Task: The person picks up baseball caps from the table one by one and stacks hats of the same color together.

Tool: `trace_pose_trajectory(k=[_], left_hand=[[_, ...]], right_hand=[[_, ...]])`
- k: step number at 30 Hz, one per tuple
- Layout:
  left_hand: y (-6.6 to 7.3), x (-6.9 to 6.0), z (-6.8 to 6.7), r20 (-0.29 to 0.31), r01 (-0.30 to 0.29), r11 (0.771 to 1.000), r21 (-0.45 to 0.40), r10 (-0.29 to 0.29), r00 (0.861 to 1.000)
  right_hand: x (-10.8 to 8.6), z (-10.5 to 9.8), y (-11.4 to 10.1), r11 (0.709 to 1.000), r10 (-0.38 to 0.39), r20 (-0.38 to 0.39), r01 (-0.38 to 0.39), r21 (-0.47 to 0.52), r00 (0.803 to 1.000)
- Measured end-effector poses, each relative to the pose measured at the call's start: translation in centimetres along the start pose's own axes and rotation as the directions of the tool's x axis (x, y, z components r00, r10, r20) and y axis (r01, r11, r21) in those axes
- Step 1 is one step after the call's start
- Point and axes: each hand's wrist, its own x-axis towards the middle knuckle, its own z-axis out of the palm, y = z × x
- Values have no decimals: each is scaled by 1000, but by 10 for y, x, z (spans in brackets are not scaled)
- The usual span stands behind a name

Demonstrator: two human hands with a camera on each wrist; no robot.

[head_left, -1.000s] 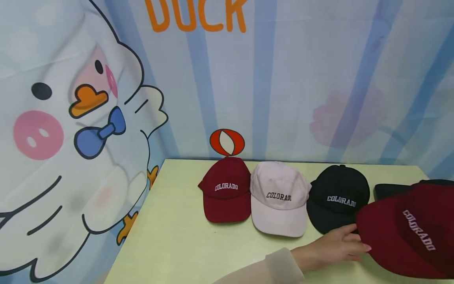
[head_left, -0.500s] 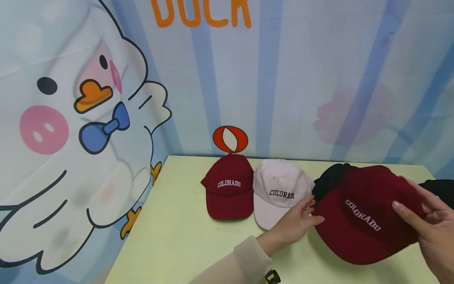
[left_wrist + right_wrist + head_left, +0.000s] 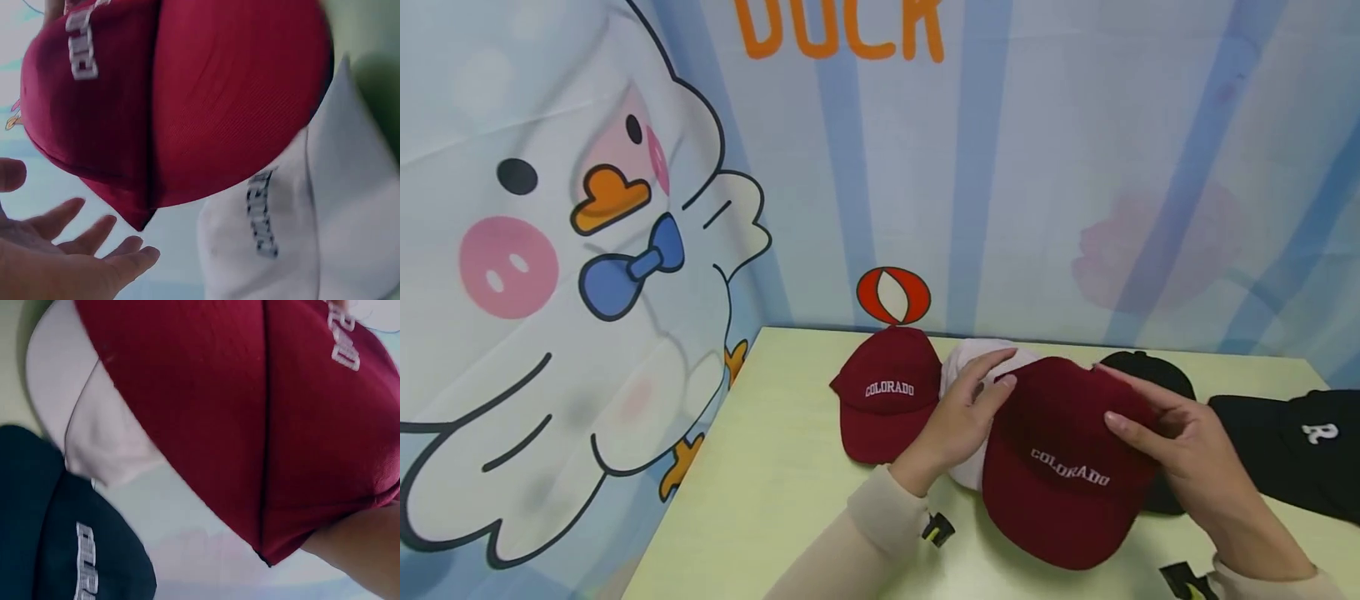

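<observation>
My right hand point(image 3: 1187, 446) holds a dark red baseball cap point(image 3: 1063, 433) by its right side, thumb on the front of the crown, above the table. The cap reads COLORADO and its brim points down toward me. Beside its left edge is my left hand point(image 3: 958, 412), fingers spread and loosely bent; in the left wrist view these fingers point(image 3: 134, 262) stand apart from the cap. Behind the held cap, a pale pink cap point(image 3: 970, 475) is partly hidden. A second dark red cap point(image 3: 887, 417) lies at the left of the row.
Partly covered by the held cap and right hand is a black cap point(image 3: 1146, 371). Another black cap point(image 3: 1292, 458) with a white R lies at the far right. The pale yellow table point(image 3: 752, 467) meets a printed duck backdrop point(image 3: 1022, 167) behind and at left.
The held red cap has moved left, from over the black caps to in front of the pale pink one. My right hand has come into view with it. My left hand has moved left and up.
</observation>
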Motion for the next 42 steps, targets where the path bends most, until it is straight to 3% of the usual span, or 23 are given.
trace_pose_trajectory(k=[5, 8, 10, 15, 19, 24, 32, 38, 42], left_hand=[[2, -6, -16, 13, 38, 993, 111, -40, 999], [1, -12, -23, 15, 45, 990, 135, -47, 999], [1, -15, -28, -5, 47, 993, 107, -46, 999], [-1, -22, -47, -94, 56, 997, -56, -61, 994], [-3, -27, -68, -152, 70, 992, -104, -85, 985], [-11, -31, -92, -247, 91, 987, -136, -122, 961], [-31, -33, -127, -395, 98, 970, -222, -181, 900], [-43, -29, -150, -436, 93, 968, -235, -190, 880], [-52, -23, -164, -439, 94, 963, -252, -200, 876]], right_hand=[[15, 23, 1, 998, -10, 64, 14, -65, 998], [23, 36, 4, 998, -16, 75, 20, -51, 997], [29, 44, 7, 1000, -19, 74, 20, -17, 997], [43, 64, 14, 999, 11, 45, -14, 48, 999], [57, 79, 22, 999, 37, 25, -38, 12, 999], [71, 97, 33, 996, 56, -6, -56, -66, 998], [78, 128, 57, 992, 35, -10, -36, -121, 999], [77, 143, 69, 992, 10, 61, -3, -128, 998], [75, 152, 73, 990, 23, 109, -8, -141, 994]])
